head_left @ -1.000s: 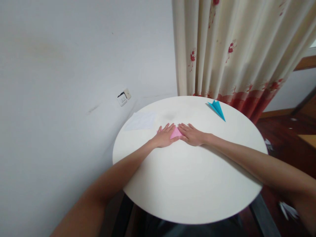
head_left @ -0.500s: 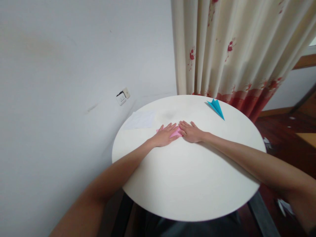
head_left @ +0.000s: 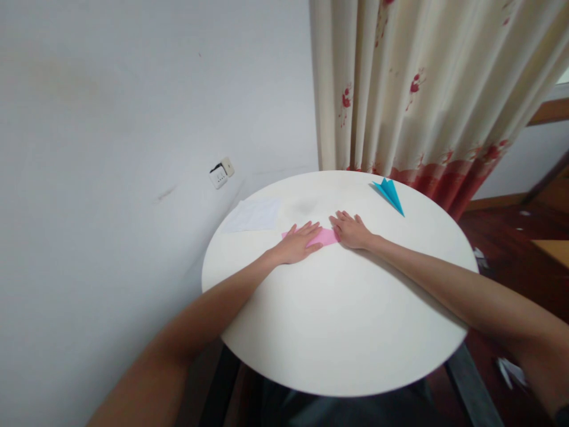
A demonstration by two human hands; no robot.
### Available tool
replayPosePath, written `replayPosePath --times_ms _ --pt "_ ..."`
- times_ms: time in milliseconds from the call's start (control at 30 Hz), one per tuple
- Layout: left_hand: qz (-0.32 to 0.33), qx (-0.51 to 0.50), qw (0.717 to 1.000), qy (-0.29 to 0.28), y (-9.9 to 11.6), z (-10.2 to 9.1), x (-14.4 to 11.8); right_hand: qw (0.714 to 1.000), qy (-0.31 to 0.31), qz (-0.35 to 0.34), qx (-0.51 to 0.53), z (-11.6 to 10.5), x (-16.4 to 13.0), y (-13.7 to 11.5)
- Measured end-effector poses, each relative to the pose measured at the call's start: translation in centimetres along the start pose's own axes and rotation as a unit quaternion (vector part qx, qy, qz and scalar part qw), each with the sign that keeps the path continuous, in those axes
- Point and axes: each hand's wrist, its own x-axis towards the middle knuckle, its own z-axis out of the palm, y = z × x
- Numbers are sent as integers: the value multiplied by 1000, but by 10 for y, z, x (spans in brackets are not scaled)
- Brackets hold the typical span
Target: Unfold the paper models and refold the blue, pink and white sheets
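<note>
**Left hand [head_left: 299,244] and right hand [head_left: 352,230] spread over a narrow, flat piece of pink paper [head_left: 328,238]**

The likeliest trouble is slippage: the pink paper lies on a smooth-looking, round white bench [head_left: 347,332], and uneven pressure from the palms could skew it or drag it sideways. If the right hand pushed outward while the left hand bore down, the thin paper might crease crookedly or tear. A wide sweep toward the far edge could also catch the pointed blue paper plane [head_left: 390,196], which lies close to that edge, toward the right.

The left hand is palm down with fingers spread, covering much of the paper's left part; a pink corner shows past it. The right hand is also palm down, fingers extended and closer together, touching the paper's right end. Neither grips anything. Both arms reach in from the near side. The paper sits nearer the far edge than the near one, with a thin white sheet [head_left: 254,214] beyond it toward the left edge.
</note>
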Motion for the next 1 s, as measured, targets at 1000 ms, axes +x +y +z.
replayPosePath --times_ms 1000 --pt "65 -42 997 5 2 -2 4 996 2 -88 14 6 4 1"
